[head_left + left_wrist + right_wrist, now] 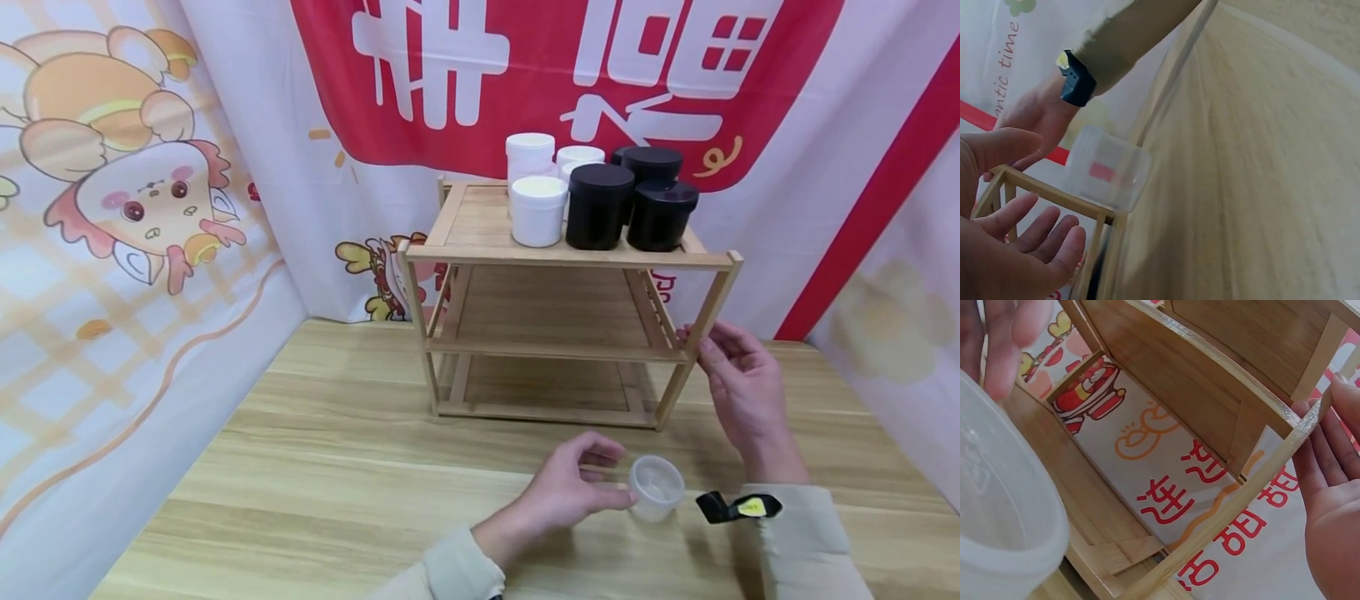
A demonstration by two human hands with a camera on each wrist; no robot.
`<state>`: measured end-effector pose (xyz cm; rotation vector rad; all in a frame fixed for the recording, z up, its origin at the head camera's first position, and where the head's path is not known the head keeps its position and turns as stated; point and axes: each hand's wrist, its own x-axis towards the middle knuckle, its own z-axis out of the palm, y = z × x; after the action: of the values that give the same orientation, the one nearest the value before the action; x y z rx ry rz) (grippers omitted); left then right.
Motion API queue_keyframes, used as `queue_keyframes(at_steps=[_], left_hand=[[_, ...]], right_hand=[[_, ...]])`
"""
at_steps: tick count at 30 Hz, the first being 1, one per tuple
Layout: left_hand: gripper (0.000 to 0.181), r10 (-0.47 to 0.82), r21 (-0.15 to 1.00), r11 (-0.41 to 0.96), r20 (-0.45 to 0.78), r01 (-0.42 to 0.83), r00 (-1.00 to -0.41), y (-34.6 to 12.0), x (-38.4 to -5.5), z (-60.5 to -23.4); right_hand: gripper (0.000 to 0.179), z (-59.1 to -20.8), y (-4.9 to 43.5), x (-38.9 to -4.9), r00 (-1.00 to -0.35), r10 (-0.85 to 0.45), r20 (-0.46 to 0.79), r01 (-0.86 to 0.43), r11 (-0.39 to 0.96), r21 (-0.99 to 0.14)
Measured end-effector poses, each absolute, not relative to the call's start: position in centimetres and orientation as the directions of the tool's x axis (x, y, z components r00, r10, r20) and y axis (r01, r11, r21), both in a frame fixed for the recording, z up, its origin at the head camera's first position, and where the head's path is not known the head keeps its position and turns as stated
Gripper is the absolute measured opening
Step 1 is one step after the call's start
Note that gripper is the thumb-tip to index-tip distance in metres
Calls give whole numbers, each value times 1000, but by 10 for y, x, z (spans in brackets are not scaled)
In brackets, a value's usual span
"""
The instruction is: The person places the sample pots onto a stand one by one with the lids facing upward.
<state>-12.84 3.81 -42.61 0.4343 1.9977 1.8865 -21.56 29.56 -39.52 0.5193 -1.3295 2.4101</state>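
Note:
A small translucent plastic cup (656,487) stands upright on the table, its mouth facing up. My left hand (573,483) is beside it, fingers spread and loosely bent, with the thumb tip right at the cup's wall in the head view. In the left wrist view, the palm of the left hand (1016,237) faces the cup (1107,170) and holds nothing. At the right front post of a three-tier wooden rack (562,257), my right hand (742,379) grips the wood between thumb and fingers. The right wrist view shows this hand (1335,481) around the post (1297,434).
On the rack's top shelf stand several white jars (538,212) and black jars (600,208), grouped toward the right. The two lower shelves (555,308) are bare. Printed curtains (360,200) hang behind and on both sides of the wood-grain table (315,467).

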Motion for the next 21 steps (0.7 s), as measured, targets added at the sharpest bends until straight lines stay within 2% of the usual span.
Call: queue_keyframes(at_steps=[12, 21], left_hand=[[68, 459, 989, 147, -93, -28, -883, 44, -132, -437], [69, 491, 994, 110, -63, -9, -869, 54, -132, -447]], right_hand=[[38, -394, 307, -214, -877, -15, 481, -414, -486, -770], [36, -394, 307, -214, -885, -26, 464, -397, -476, -784]])
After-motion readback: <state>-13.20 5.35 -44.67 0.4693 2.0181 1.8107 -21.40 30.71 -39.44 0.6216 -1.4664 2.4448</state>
